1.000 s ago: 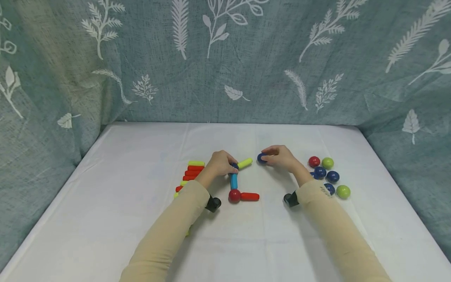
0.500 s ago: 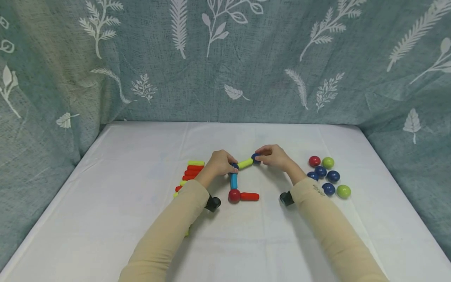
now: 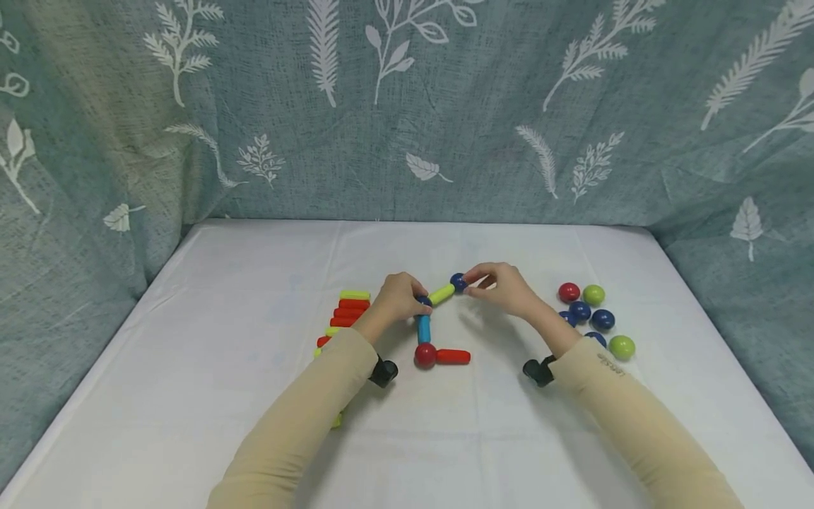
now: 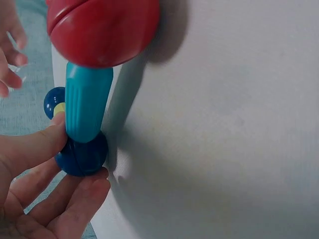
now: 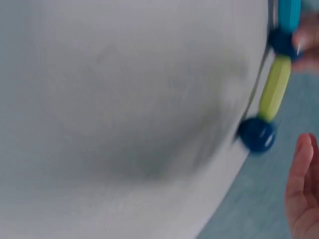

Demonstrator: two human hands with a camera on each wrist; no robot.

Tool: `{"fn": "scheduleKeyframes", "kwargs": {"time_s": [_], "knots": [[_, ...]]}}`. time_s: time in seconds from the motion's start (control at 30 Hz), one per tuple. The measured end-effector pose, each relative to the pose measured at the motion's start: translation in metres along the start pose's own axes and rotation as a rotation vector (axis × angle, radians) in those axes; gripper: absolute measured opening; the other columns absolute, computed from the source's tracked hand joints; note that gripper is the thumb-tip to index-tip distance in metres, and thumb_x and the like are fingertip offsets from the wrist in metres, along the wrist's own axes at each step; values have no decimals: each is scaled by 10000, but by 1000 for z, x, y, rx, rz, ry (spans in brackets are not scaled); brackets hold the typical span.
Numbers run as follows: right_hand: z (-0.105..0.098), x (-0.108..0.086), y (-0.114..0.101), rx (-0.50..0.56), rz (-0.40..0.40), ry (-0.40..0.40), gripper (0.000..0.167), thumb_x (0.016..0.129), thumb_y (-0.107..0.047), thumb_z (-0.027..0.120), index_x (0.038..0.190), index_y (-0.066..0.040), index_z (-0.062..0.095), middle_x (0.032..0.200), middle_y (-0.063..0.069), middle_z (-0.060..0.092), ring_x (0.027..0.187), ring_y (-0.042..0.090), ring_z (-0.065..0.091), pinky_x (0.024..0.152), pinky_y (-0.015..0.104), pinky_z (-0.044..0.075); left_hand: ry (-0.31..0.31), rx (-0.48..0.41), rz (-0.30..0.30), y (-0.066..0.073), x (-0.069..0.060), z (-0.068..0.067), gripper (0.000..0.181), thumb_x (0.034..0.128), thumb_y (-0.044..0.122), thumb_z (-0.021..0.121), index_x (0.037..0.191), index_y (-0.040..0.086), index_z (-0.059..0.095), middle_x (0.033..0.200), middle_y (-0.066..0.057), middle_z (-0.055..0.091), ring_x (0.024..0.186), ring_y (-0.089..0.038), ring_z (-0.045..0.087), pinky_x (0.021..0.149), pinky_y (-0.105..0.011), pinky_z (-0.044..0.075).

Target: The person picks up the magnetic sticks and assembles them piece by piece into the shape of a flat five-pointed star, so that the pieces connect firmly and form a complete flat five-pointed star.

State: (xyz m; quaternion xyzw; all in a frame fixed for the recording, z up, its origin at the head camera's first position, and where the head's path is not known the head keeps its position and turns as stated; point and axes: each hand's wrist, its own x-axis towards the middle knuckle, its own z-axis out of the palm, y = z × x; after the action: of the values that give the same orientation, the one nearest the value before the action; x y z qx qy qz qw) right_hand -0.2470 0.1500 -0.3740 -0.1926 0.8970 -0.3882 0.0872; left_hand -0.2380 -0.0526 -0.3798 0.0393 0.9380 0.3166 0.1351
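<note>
Pinching a blue ball [image 4: 83,159] between turquoise rod [image 4: 88,102] and lime rod [image 3: 442,295] with left grip [image 3: 399,297]; hovering with right grip [image 3: 504,288] released, right of the far blue ball [image 3: 458,283].

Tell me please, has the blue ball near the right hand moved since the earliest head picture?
Yes: leftward, judged against the leaf print above; the blue ball now meets the lime-green stick.
</note>
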Motion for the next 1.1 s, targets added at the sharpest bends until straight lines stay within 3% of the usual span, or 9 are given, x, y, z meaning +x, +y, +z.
{"fn": "scheduleKeyframes", "kwargs": {"time_s": [0.13, 0.23, 0.37, 0.5, 0.6, 0.8, 1.1], "knots": [[12, -16, -14, -4, -150, -126, 219, 834, -79, 657, 1032, 15, 655, 991, 122, 649, 849, 215, 601, 750, 303, 515, -4, 16, 5, 1, 0, -1, 324, 783, 174, 733, 1073, 41, 677, 994, -95, 651, 898, -203, 557, 799, -299, 492], [26, -26, -21, 27, -215, -194, 199, 818, -54, 668, 1007, 6, 665, 975, 108, 659, 813, 174, 607, 720, 260, 518, -6, 23, 18, -1, 0, -1, 319, 781, 179, 735, 1065, 43, 682, 988, -88, 659, 905, -202, 557, 806, -305, 489], [43, -34, -28, 20, -297, -236, 198, 802, -38, 680, 996, 1, 677, 970, 103, 660, 765, 135, 609, 675, 211, 514, -7, 35, 28, -3, 0, -2, 317, 774, 188, 742, 1056, 51, 689, 981, -77, 663, 927, -200, 554, 813, -312, 480], [57, -39, -35, -56, -372, -221, 184, 782, -85, 715, 949, -8, 701, 902, 79, 651, 722, 126, 593, 634, 183, 499, -14, 42, 22, -4, 0, -2, 317, 777, 194, 739, 1060, 60, 689, 988, -76, 656, 930, -200, 548, 807, -305, 479], [66, -42, -40, -122, -377, -167, 163, 759, -134, 746, 887, -36, 717, 825, 35, 624, 698, 128, 566, 618, 173, 473, -17, 40, 23, -5, -1, -2, 322, 782, 187, 735, 1071, 55, 683, 1002, -78, 656, 937, -204, 549, 815, -305, 479], [75, -45, -44, -183, -302, -66, 108, 730, -171, 772, 771, -86, 719, 736, -16, 581, 635, 99, 516, 565, 164, 428, -20, 47, 39, -6, -3, -2, 323, 784, 182, 733, 1065, 34, 677, 991, -80, 661, 926, -201, 554, 830, -310, 475], [63, -58, -38, -184, -154, -53, 94, 726, -126, 773, 786, -84, 714, 772, -21, 632, 622, 66, 511, 553, 183, 446, -27, 110, 39, -11, -18, -3, 318, 774, 244, 742, 989, 16, 689, 798, -39, 619, 707, -155, 532, 632, -229, 476]]}}
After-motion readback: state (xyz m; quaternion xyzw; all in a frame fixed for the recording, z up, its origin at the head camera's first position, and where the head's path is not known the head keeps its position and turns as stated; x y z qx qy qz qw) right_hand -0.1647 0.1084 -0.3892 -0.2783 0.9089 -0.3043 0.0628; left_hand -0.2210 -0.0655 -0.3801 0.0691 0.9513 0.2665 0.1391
